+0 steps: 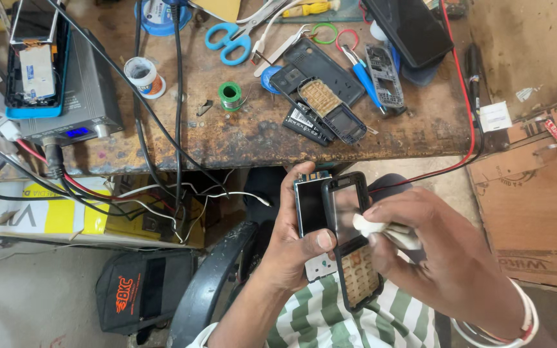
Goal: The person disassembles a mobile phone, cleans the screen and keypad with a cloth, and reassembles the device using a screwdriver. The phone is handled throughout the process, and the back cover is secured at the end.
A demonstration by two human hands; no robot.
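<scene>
The left hand [291, 248] is gripping 2 phone parts together, its thumb pressing across the front and its fingers wrapping behind: a black phone front cover [351, 238], a frame with a clear screen window above and a pale tan keypad grid below, and behind it a phone body [311, 207] showing a dark, glossy screen with a strip of circuit board peeking out at top and bottom. The right hand [443, 254] is pinching a small white cloth [381, 229] between thumb and fingertips, closed on it and pressing it against the right edge of the cover's screen window. Both hands are hovering over the person's lap, above a green and white striped shirt [349, 319], just in front of a worn wooden workbench [259, 132]. On the bench are lying more black phone shells and a battery [320, 106], blue scissors [230, 42], a small spool of solder wire [230, 95], and a roll of white tape [143, 76]. At the far left a grey power supply [78, 96] is sitting with red and black cables trailing down past the bench edge.
</scene>
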